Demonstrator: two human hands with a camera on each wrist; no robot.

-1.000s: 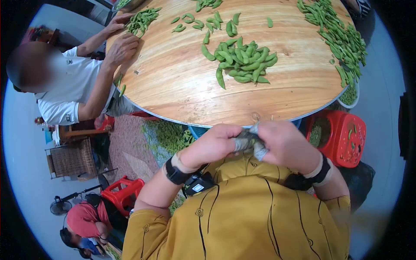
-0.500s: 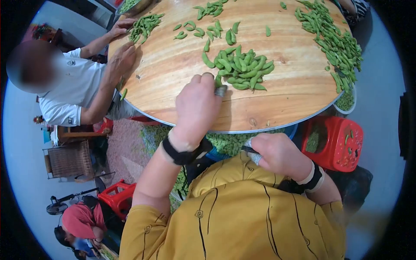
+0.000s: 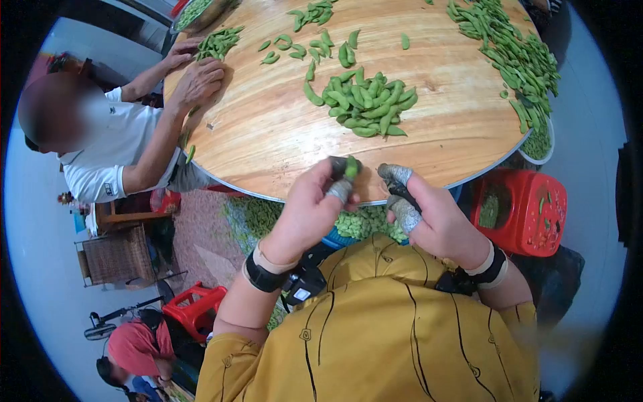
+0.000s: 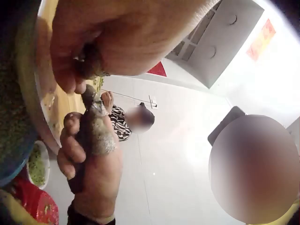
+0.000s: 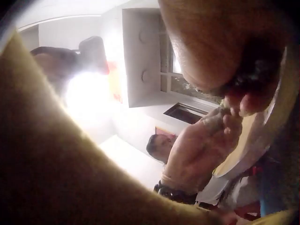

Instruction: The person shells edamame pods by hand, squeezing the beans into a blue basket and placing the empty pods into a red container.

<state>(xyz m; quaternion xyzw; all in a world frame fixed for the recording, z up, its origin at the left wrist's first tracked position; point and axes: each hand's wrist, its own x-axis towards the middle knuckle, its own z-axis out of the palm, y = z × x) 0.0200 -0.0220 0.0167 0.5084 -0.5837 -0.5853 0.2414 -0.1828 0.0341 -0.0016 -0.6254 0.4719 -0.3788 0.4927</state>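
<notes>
My left hand [image 3: 303, 214] pinches a green bean pod [image 3: 351, 167] between wrapped thumb and fingertips, just over the table's near edge. Close on its right, my right hand [image 3: 439, 218] has silvery wrapping on thumb and forefinger. In the left wrist view its fingers curl round a slim dark thing [image 4: 78, 180]; I cannot tell its kind. A heap of bean pods [image 3: 368, 104] lies on the wooden table [image 3: 268, 154] beyond both hands. Below the edge, shelled beans [image 3: 365, 224] fill a blue basin [image 3: 331, 240].
A larger spread of pods [image 3: 509, 60] lies along the table's right side. A red stool [image 3: 536, 214] and a bowl of beans [image 3: 538, 144] stand at the right. Another person [image 3: 127, 127] sits at the left with hands on a small pod heap [image 3: 220, 43].
The hands were together at the table edge, then my left hand reached to the pod heap. It has come back with a pod, near my right hand, which has risen slightly.
</notes>
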